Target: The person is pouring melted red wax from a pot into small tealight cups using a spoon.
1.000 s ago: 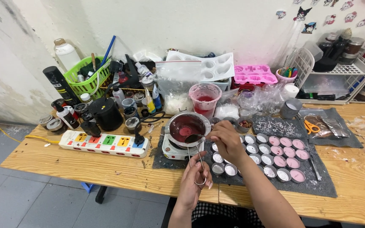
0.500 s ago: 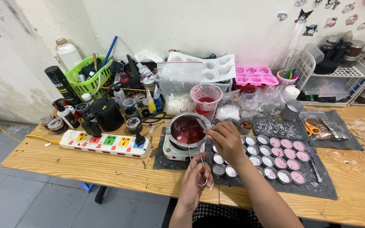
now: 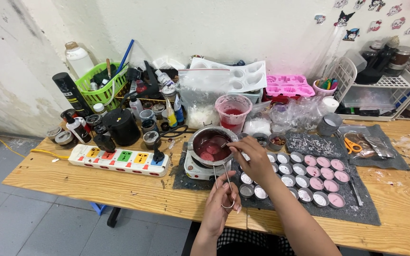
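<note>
A metal melting pot (image 3: 210, 144) with red liquid and pink lumps sits on a small white hot plate (image 3: 196, 169). My left hand (image 3: 220, 203) grips the pot's looped wire handle (image 3: 226, 189) near the table's front edge. My right hand (image 3: 254, 159) reaches over the pot's right rim with its fingers pinched on a thin stirring stick (image 3: 225, 145) whose tip dips into the liquid. To the right, several small round tins (image 3: 304, 179) stand in rows on a dark mat (image 3: 362, 208), some filled white, some pink.
A white power strip (image 3: 119, 160) with coloured switches lies to the left. Behind are a green basket (image 3: 101, 87), bottles, a black jar (image 3: 121, 126), a cup of red liquid (image 3: 233, 113), pink moulds (image 3: 290, 85) and a white wire rack (image 3: 389, 90). Orange scissors (image 3: 353, 144) lie at right.
My right hand has shifted slightly over the pot's rim with the stick. My left hand stays on the wire handle.
</note>
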